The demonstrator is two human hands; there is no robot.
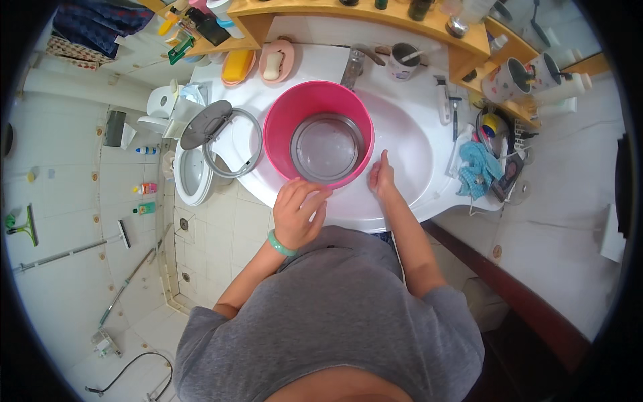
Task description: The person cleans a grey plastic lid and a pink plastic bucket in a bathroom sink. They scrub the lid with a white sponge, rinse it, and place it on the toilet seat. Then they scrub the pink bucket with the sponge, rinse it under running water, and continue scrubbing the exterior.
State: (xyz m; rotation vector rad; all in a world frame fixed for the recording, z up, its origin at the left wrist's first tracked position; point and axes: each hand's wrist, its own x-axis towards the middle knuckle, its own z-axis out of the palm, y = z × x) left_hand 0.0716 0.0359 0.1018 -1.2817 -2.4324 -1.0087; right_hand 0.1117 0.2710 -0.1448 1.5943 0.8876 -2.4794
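A pink plastic bin (281,128) sits in the white washbasin (417,135), its mouth facing up. Inside, its round grey bottom (326,145) shows. My left hand (299,208), with a green bangle at the wrist, is at the bin's front rim with bent fingers and a gap between thumb and forefinger. It seems to hold nothing; whether it touches the rim is unclear. Right of the bin, my right hand (383,177) is over the basin, fingers curled and thumb pointing away from me. Left of the bin, a grey ring lid (258,145) with its flap (207,125) raised rests at the counter's edge.
Behind the basin are the faucet (353,68), two soap dishes (278,53) and a cup (403,63). A trimmer (443,100), razor (455,120) and blue cloth (477,168) lie right. A wooden shelf (311,7) overhangs the back; a toilet (193,173) stands left.
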